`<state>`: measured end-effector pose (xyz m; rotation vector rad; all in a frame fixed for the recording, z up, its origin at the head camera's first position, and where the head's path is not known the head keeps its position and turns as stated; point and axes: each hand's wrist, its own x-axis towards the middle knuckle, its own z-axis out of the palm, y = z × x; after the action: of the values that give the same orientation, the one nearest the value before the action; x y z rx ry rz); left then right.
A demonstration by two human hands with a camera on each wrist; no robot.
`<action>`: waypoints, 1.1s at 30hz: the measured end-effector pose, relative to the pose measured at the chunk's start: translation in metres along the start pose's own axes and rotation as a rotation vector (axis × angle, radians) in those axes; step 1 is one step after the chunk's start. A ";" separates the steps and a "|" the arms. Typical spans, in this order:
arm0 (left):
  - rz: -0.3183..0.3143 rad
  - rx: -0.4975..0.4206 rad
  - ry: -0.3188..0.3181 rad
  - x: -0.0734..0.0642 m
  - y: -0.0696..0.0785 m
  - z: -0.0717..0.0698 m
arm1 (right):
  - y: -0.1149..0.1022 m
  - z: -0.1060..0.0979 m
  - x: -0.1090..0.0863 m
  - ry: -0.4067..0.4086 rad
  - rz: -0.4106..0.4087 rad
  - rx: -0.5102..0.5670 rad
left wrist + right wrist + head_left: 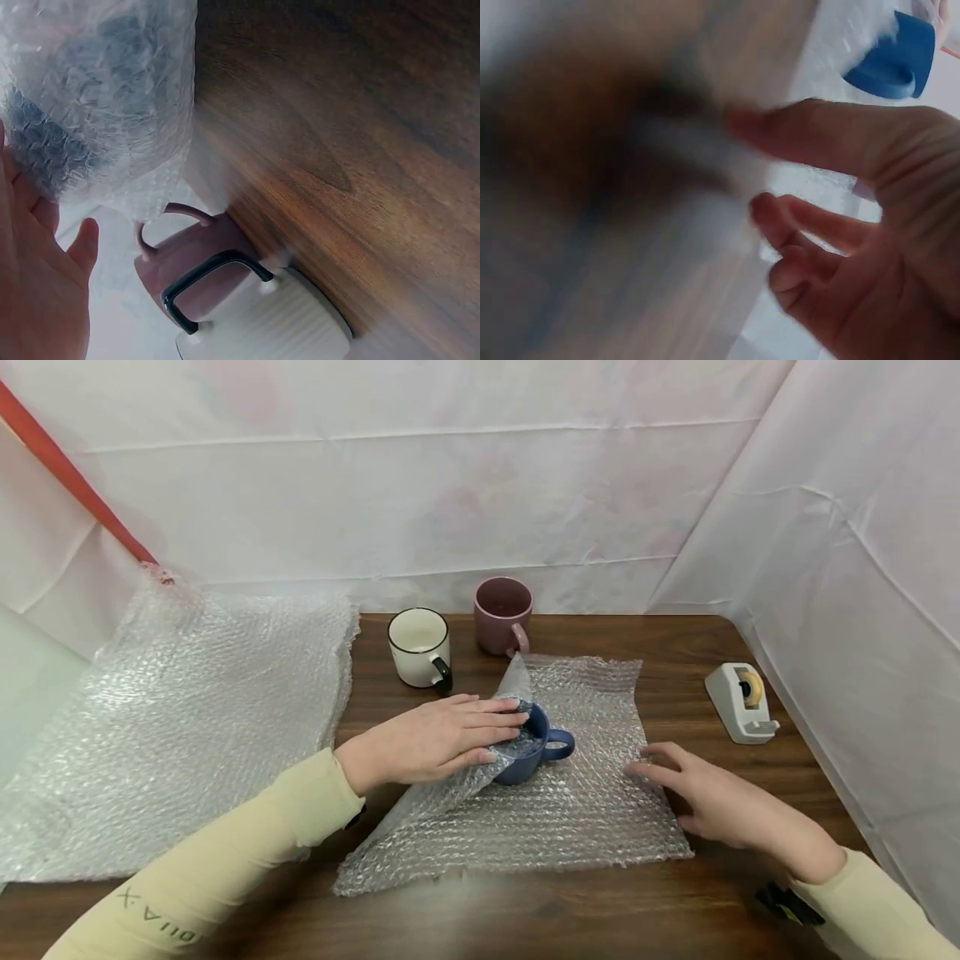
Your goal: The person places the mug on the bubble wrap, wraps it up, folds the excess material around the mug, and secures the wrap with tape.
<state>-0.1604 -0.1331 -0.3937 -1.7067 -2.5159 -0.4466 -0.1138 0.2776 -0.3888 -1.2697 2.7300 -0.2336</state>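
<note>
A blue mug point(522, 766) stands on a sheet of bubble wrap point(577, 827), its handle pointing right. The sheet's left part is folded up over the mug's left side and part of its opening. My left hand point(431, 739) lies over that fold with straight fingers, pressing the wrap against the mug. In the left wrist view the blue shows through the wrap point(127, 82) beside the palm. My right hand point(720, 797) is at the sheet's right edge, fingers loosely bent. A gap shows between its thumb and fingers in the right wrist view, with nothing held there.
Behind the sheet stand a cream mug point(420, 664) with a black handle and a mauve mug point(495, 631). More bubble wrap point(202, 718) is spread at the left. A white tape dispenser point(738, 706) sits at the right. White sheeting point(420, 510) hangs behind the wooden table point(540, 914).
</note>
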 end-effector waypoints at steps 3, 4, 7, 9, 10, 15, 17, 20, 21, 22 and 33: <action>0.004 -0.019 0.011 0.001 0.000 0.002 | -0.002 0.003 -0.005 0.107 -0.063 0.030; 0.010 -0.029 0.021 0.001 0.000 0.003 | -0.002 0.003 -0.004 0.158 -0.091 0.048; 0.034 -0.063 0.061 0.003 0.000 0.005 | -0.004 0.002 0.001 0.322 -0.155 0.091; 0.056 -0.083 0.085 0.004 0.000 0.006 | -0.008 -0.001 0.007 0.387 -0.173 0.112; 0.061 -0.093 0.093 0.004 0.000 0.006 | -0.010 -0.003 0.011 0.408 -0.167 0.122; 0.074 -0.188 0.132 0.006 0.001 0.005 | -0.025 -0.010 0.038 0.534 -0.196 0.206; 0.055 -0.253 0.161 0.006 0.002 0.004 | -0.028 -0.011 0.052 0.587 -0.237 0.256; 0.029 -0.360 0.227 0.007 0.003 0.002 | -0.033 -0.011 0.070 0.620 -0.244 0.323; 0.023 -0.384 0.245 0.008 0.003 0.002 | -0.034 -0.011 0.075 0.622 -0.237 0.338; 0.022 -0.406 0.260 0.008 0.003 0.001 | -0.035 -0.010 0.081 0.622 -0.226 0.349; 0.040 -0.394 0.271 0.010 0.001 -0.001 | -0.051 -0.005 0.125 0.628 -0.118 0.271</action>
<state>-0.1631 -0.1234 -0.3905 -1.6655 -2.3034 -1.1494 -0.1565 0.1502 -0.3799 -1.4664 2.9414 -1.1488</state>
